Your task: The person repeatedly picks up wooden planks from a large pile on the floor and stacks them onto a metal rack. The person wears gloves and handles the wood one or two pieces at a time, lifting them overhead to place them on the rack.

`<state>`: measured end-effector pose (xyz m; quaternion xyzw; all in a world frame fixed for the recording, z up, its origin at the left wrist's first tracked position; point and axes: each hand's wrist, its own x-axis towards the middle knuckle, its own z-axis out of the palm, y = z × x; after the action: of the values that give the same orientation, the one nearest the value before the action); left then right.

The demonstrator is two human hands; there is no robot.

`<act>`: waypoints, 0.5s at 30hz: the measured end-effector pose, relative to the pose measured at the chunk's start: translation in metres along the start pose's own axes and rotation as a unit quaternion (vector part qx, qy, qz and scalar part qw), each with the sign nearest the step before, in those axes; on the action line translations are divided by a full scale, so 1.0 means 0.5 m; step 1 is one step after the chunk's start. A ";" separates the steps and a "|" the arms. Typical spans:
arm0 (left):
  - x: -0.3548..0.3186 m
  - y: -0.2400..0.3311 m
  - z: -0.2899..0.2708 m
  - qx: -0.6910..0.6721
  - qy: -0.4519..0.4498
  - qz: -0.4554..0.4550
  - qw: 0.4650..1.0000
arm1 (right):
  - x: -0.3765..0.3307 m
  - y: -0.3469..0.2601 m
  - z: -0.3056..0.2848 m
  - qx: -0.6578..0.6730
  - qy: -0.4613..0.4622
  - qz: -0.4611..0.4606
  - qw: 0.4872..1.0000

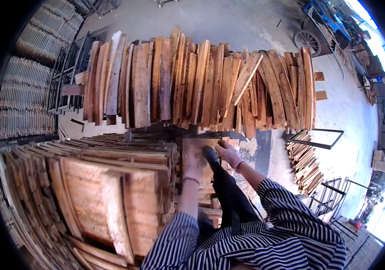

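Note:
My left hand [194,163], in a pale pinkish work glove, is smeared by motion over a light wooden board [203,180], so its fingers cannot be made out. To its right, my gloved right hand [231,155] is closed, with fingers curled at the far end of the board. Something brownish shows at its fingertips, too small to name. Between the two hands, a dark shoe [210,154] on my outstretched leg rests on the wood. Just beyond both hands lies a long pile of rough wooden planks [192,85].
Stacked wooden panels [98,198] stand close on my left. Loose wood strips [307,162] lie on the floor to the right, near a black metal frame [322,139]. Behind the pile are a spoked wheel [307,42] and, at left, a dark metal rack [68,74].

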<state>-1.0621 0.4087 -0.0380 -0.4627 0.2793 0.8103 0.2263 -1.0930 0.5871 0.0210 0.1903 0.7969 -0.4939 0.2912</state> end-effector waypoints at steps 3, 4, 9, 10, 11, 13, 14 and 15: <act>0.201 0.065 -0.007 -0.008 0.102 -0.028 0.994 | 0.135 -0.060 0.008 -0.069 -0.072 -0.064 0.993; 0.252 0.080 0.026 0.007 0.127 -0.065 0.990 | 0.201 -0.025 0.010 -0.158 -0.075 -0.102 0.979; 0.455 0.112 0.097 0.058 0.068 -0.032 0.995 | 0.415 -0.038 0.054 -0.105 0.118 -0.029 0.987; 0.511 0.123 0.031 0.072 0.005 -0.022 0.997 | 0.434 -0.081 0.078 -0.125 0.141 -0.008 0.982; 0.561 0.141 -0.037 0.090 -0.056 -0.006 0.994 | 0.446 -0.119 0.100 -0.142 0.163 0.011 0.976; 0.586 0.103 0.052 0.156 -0.046 -0.050 0.986 | 0.524 -0.080 0.051 -0.188 0.170 0.092 0.963; 0.555 0.102 0.059 0.147 -0.011 -0.080 0.986 | 0.523 -0.101 0.056 -0.190 0.157 0.126 0.961; 0.529 0.110 0.046 0.132 -0.013 -0.057 0.990 | 0.512 -0.141 0.065 -0.191 0.140 0.148 0.960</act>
<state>-1.2349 0.4120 -0.2469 -0.4332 0.3537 0.7582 0.3352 -1.3196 0.5311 -0.1092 0.3142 0.8721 -0.2523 0.2776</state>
